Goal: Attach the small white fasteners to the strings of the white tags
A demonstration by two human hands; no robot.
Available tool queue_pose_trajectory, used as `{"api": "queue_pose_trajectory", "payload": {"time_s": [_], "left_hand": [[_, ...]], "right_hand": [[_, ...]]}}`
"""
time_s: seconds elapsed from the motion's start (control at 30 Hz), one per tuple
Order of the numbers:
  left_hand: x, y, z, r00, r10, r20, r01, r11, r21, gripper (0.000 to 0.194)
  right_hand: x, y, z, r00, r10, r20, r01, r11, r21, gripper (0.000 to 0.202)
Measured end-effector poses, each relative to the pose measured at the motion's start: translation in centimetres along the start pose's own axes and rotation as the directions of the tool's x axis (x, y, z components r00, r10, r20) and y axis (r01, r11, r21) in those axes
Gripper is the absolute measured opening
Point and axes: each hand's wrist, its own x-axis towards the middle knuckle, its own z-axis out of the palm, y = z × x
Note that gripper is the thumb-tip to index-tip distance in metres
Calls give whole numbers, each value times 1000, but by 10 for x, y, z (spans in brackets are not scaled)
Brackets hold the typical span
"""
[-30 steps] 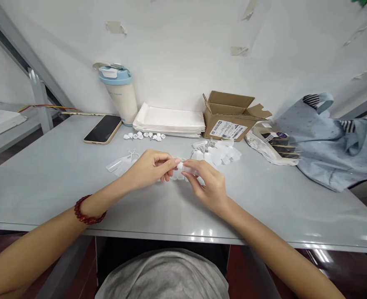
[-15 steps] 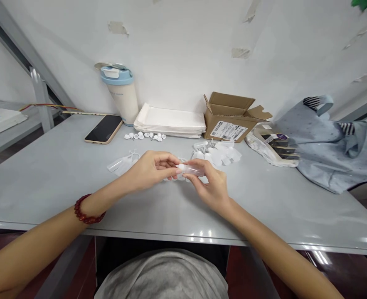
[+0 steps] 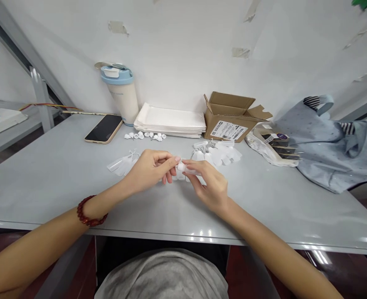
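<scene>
"Head view: which step?"
"Working the white cap (image 3: 181, 166) at the end of a clear bottle (image 3: 193, 171), I'd judge. The right hand (image 3: 213, 185) has its fingers closed round the bottle; the left hand (image 3: 149, 170) holds its own narrow at the cap, grip unclear."
"Where?"
"Above the desk (image 3: 139, 222), in from its near edge. Next probably calls for steadiness."
"Looks?"
"Slim, translucent, partly hidden."
</scene>
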Motion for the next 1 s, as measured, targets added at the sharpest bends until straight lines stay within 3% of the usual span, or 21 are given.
{"api": "queue_pose_trajectory", "payload": {"time_s": [0.13, 0.33, 0.53, 0.67, 0.8, 0.9, 1.0], "left_hand": [[1, 1, 0, 986, -67, 154, 81, 993, -90, 42], [1, 2, -2, 969, -41, 242, 78, 986, -145, 36], [0, 3, -4, 985, 34, 167, -19, 996, -88, 21], [-2, 2, -5, 985, 97, 140, -91, 995, -51, 15], [-3, -1, -5, 986, 146, 77, -144, 989, -27, 17], [-2, 0, -6, 983, 183, 12, -182, 983, -27, 17], [-1, 3, -8, 989, 149, 5, -149, 989, 12, 17]], "right_hand": [[-1, 1, 2, 986, -161, -49, 156, 984, -88, 27], [-5, 1, 3, 983, -155, -100, 139, 979, -147, 27], [-5, -4, 2, 992, -103, -68, 98, 993, -69, 21], [-4, -7, -2, 998, 71, -2, -71, 998, -1, 22], [0, -6, -4, 974, 222, 56, -222, 975, 10, 26], [1, -4, -4, 970, 230, 76, -230, 973, -16, 23], [0, -1, -3, 986, 157, 59, -155, 987, -41, 22]]}}
